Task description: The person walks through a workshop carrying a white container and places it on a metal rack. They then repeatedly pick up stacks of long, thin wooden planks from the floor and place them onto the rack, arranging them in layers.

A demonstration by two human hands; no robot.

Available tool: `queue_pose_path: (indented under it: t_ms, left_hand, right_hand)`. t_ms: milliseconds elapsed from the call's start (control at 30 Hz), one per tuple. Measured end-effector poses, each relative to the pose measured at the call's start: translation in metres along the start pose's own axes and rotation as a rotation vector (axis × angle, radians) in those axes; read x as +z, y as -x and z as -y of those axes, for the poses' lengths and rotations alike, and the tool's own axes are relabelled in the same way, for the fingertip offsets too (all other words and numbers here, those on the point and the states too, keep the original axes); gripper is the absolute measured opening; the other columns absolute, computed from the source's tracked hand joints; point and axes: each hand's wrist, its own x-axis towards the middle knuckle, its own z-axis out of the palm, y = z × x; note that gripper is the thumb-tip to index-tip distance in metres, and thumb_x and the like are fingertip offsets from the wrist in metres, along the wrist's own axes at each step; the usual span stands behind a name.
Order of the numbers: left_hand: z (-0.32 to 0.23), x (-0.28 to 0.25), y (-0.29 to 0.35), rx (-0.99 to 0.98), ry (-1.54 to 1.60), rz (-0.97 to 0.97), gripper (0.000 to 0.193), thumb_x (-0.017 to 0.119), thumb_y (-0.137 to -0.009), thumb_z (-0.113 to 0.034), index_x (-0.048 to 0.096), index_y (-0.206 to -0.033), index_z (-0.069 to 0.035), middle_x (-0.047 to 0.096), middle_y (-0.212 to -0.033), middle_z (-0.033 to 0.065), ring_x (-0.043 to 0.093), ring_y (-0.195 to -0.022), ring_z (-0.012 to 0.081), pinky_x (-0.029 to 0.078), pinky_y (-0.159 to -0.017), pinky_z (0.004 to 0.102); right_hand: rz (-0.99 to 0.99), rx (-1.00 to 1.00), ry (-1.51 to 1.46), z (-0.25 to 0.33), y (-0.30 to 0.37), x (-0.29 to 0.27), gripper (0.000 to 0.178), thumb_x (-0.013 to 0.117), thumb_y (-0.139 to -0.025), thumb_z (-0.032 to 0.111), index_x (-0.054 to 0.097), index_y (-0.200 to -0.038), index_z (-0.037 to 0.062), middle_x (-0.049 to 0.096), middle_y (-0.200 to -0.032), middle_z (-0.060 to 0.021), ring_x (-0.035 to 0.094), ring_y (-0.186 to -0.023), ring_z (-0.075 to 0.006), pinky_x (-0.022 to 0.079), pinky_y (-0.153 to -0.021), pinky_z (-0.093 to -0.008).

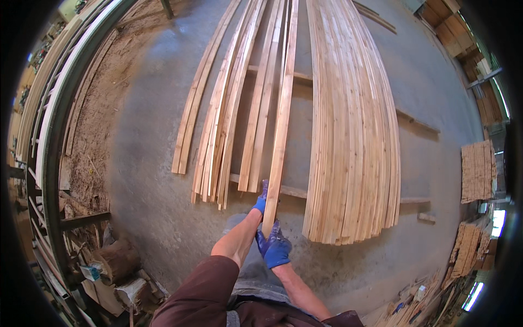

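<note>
Both my hands wear blue gloves and hold one long, narrow wooden board (pixel 279 141) by its near end. My left hand (pixel 261 200) grips its left edge, with some fingers hidden behind the wood. Closer to me, my right hand (pixel 274 246) is closed round the end of the board. To the right lies a wide, tightly packed layer of similar boards (pixel 351 136). On the left, loose boards lie in small groups: a pair (pixel 254 147) nearest my left hand, a bundle (pixel 218 147) beyond it, and another pair (pixel 197 117) farthest left.
Crosspieces (pixel 294 192) support the boards above the grey concrete floor (pixel 147 180). A metal rack (pixel 52 163) with long timber stands at the left, beside sawdust (pixel 103 92) and wood scraps (pixel 117 259). Stacked wood (pixel 476 171) stands at the right; a short block (pixel 426 218) lies nearer.
</note>
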Motion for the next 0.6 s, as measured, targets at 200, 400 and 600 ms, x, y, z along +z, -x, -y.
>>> queue_pose_path:
  t_ms: [200, 400, 600]
  left_hand:
    - [-0.053, -0.077, 0.024, -0.010, -0.034, -0.002, 0.055, 0.051, -0.091, -0.058, 0.067, -0.111, -0.009, 0.071, -0.095, 0.0095, 0.067, -0.084, 0.0216, 0.054, -0.074, 0.0384]
    - [-0.126, -0.185, 0.067, -0.034, -0.065, 0.004, 0.054, 0.052, -0.091, -0.057, 0.067, -0.112, -0.008, 0.070, -0.097, 0.0097, 0.066, -0.085, 0.0215, 0.054, -0.075, 0.0386]
    - [-0.246, -0.321, 0.129, 0.028, -0.052, -0.035, 0.053, 0.054, -0.091, -0.055, 0.066, -0.113, -0.008, 0.070, -0.098, 0.0098, 0.066, -0.087, 0.0215, 0.053, -0.077, 0.0388]
  right_hand:
    - [0.106, -0.140, 0.056, 0.076, -0.007, 0.034, 0.048, 0.061, -0.087, 0.039, 0.051, -0.122, 0.0073, 0.067, -0.091, -0.0232, 0.065, -0.079, -0.0427, 0.051, -0.067, -0.0512]
    - [0.162, -0.206, 0.088, 0.182, -0.005, 0.106, 0.051, 0.058, -0.089, 0.039, 0.048, -0.125, 0.0050, 0.067, -0.087, -0.0259, 0.065, -0.075, -0.0428, 0.051, -0.065, -0.0514]
    - [0.204, -0.217, 0.170, 0.351, 0.008, 0.191, 0.057, 0.052, -0.090, 0.048, 0.048, -0.122, 0.0014, 0.068, -0.085, -0.0235, 0.067, -0.072, -0.0417, 0.051, -0.064, -0.0530]
